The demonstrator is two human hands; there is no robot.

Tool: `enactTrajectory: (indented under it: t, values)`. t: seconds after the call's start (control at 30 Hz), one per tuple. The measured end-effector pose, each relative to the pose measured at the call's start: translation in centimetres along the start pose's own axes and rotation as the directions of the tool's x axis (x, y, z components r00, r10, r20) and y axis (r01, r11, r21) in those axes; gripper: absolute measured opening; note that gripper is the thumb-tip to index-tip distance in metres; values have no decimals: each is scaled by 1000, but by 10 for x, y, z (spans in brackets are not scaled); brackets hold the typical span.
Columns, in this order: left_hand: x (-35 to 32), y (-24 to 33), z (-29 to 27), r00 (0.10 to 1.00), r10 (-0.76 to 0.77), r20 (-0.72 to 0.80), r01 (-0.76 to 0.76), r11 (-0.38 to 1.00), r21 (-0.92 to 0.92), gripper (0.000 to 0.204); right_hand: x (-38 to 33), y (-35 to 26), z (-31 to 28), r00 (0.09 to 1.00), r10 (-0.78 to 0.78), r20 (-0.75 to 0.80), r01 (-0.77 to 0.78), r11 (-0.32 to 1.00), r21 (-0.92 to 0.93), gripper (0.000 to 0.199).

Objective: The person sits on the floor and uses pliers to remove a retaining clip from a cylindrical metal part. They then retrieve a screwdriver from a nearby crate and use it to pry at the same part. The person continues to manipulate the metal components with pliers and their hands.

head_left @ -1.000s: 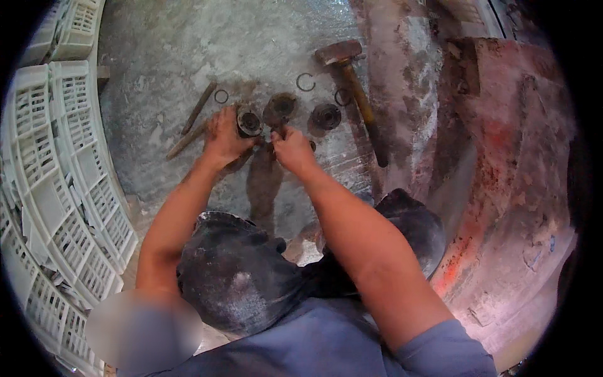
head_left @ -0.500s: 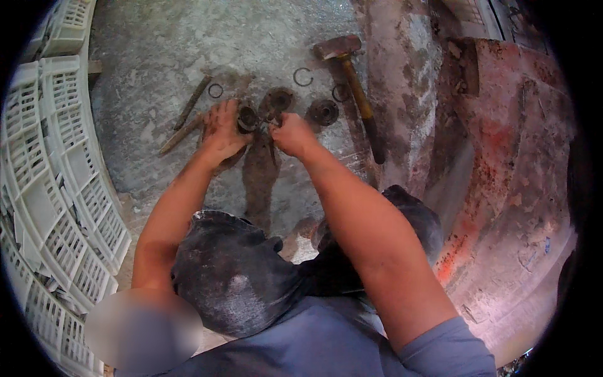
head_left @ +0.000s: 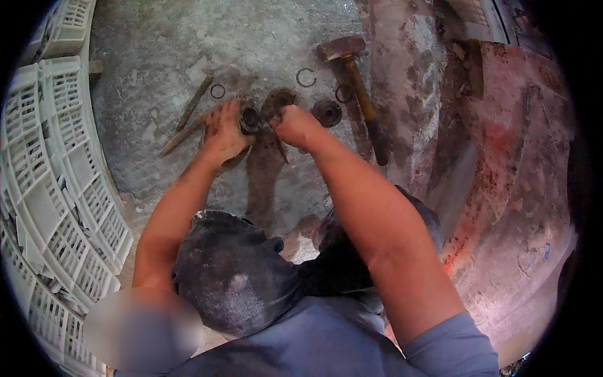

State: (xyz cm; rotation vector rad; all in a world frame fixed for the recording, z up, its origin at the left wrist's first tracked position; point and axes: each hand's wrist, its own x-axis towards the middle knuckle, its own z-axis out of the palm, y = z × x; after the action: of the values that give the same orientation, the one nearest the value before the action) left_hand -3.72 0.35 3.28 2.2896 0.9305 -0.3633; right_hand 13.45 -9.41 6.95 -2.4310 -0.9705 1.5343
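While the left hand (head_left: 224,134) curves around the left side of a dark metal cylinder (head_left: 250,119), its fingers a little parted along the wall, the cylinder's round, hollow end faces up between the two hands. The fingers of the right hand (head_left: 298,127) are curled in and pressed together, pinching the upper end of a thin dark rod (head_left: 282,151) that slants out below them toward the person; the fingertips themselves are hidden. Just beyond these right fingers, partly covered by them, is a flanged metal disc (head_left: 275,98). Near their right side sits a round hubbed part (head_left: 327,113), and farther out on that side lies a hammer (head_left: 360,88) with a yellowish and black handle. A dark ring (head_left: 336,94) rests beside that handle, and an open C-shaped ring (head_left: 298,76) lies ahead of the right fingers. Ahead of the left fingers there is a small closed ring (head_left: 211,92); to their left, a dark bar (head_left: 195,102) and a lighter brown bar (head_left: 182,135) lie on the grey floor (head_left: 188,38). Well left of both hands stand white slatted crates (head_left: 85,157). Far right of the fingers, a reddish slab (head_left: 502,163) bears a small blue mark (head_left: 546,252), too small to read as lettering or anything else.
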Motion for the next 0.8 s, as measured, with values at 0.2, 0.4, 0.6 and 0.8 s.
enactTrajectory:
  t: [0.2,0.4,0.6,0.8]
  values:
    - [3,3,-5,999,33,14,-32,999,-25,91,14,-5,-17,993,3,121,25,972,-233,37]
    - [5,7,-11,998,35,45,-33,998,-52,89,6,-11,-18,996,2,84,30,928,-371,36]
    - [2,-7,8,997,59,-58,-58,998,20,90,-3,-23,-23,997,44,56,-19,924,-381,35]
    - [2,5,-10,998,39,47,-36,998,-54,88,4,-16,-23,990,90,105,-52,946,-321,38]
